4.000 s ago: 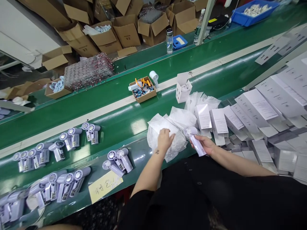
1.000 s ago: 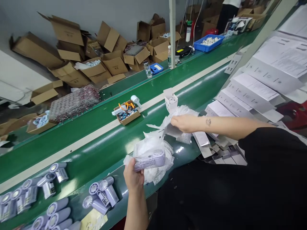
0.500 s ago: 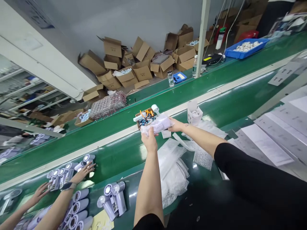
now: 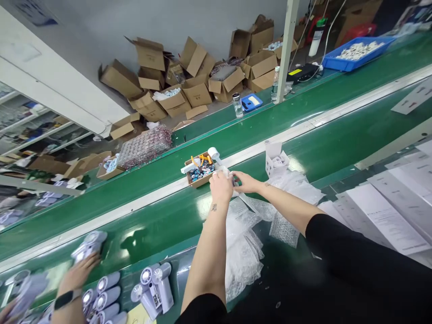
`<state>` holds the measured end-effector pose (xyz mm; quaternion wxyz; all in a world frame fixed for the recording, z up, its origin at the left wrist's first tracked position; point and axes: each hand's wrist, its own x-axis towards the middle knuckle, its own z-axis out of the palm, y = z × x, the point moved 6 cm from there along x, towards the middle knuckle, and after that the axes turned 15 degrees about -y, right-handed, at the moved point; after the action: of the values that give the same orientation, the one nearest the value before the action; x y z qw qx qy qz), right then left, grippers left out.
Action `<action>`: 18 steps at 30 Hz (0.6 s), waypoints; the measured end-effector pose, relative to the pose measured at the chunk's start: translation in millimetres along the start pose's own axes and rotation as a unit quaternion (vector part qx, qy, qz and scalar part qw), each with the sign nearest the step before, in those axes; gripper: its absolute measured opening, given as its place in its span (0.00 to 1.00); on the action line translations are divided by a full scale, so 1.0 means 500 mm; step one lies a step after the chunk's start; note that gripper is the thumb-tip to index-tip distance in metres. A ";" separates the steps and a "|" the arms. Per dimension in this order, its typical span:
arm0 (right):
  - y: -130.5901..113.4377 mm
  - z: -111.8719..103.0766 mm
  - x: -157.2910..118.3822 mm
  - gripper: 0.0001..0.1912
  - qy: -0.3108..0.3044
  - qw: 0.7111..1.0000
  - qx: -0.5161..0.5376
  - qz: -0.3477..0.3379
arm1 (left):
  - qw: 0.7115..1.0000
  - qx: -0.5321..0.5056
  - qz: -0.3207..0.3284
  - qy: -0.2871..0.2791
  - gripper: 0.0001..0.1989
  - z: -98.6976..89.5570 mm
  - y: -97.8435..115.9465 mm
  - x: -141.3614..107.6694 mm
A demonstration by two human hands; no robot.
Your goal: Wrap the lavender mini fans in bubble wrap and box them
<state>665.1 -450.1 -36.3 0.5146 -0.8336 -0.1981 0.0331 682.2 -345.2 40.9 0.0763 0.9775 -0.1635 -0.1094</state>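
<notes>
My left hand (image 4: pixel 222 185) is closed round a bubble-wrapped bundle (image 4: pixel 224 170), back of the hand upward. Facing it, my right hand (image 4: pixel 247 182) grips the bundle's other side with bent fingers. Most of the bundle is hidden by my hands; only pale, see-through wrap shows above them. Just left of my hands, a small cardboard box (image 4: pixel 200 182) holds blue parts and orange-handled tools. A white, round-headed piece (image 4: pixel 213 154) rests at its edge. Below my wrists lies a heap of bubble-wrap bags (image 4: pixel 243 265). An open white carton (image 4: pixel 276 167) stands to the right.
Lilac handheld fans (image 4: pixel 165 288) lie at the near left edge. A co-worker's hand (image 4: pixel 79 270) with a dark watch holds similar fans farther left. Printed white sheets (image 4: pixel 384 216) are spread at right. Beyond the green belt stand a glass bottle (image 4: pixel 237 107) and a blue tray (image 4: pixel 344 63).
My hands have drawn together round the bundle, the left turning over it, so less of it shows. The co-worker's hands have moved left and picked up fans from the belt.
</notes>
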 end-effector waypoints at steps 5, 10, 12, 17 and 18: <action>-0.023 -0.007 -0.012 0.29 0.004 0.999 0.014 0.040 | 0.998 0.038 0.019 0.038 0.26 0.059 0.025 -0.020; -0.013 -0.049 -0.206 0.29 0.106 0.963 -0.044 0.244 | 1.000 -0.008 0.026 0.015 0.24 0.085 0.020 -0.014; 0.024 -0.082 -0.327 0.36 0.176 0.908 -0.074 0.373 | 0.995 -0.011 0.078 0.060 0.23 0.079 0.006 -0.040; 0.164 -0.095 -0.462 0.47 0.232 0.747 0.045 0.622 | 0.997 -0.007 0.068 0.023 0.27 0.137 -0.077 -0.100; 0.184 -0.090 -0.449 0.48 0.240 0.738 0.067 0.627 | 0.999 -0.004 0.041 -0.035 0.32 0.167 -0.092 -0.101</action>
<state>497.7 -605.9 -128.8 0.4623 -0.7129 0.5023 0.1604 629.5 -294.8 -38.5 0.0785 0.9652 -0.2054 -0.1414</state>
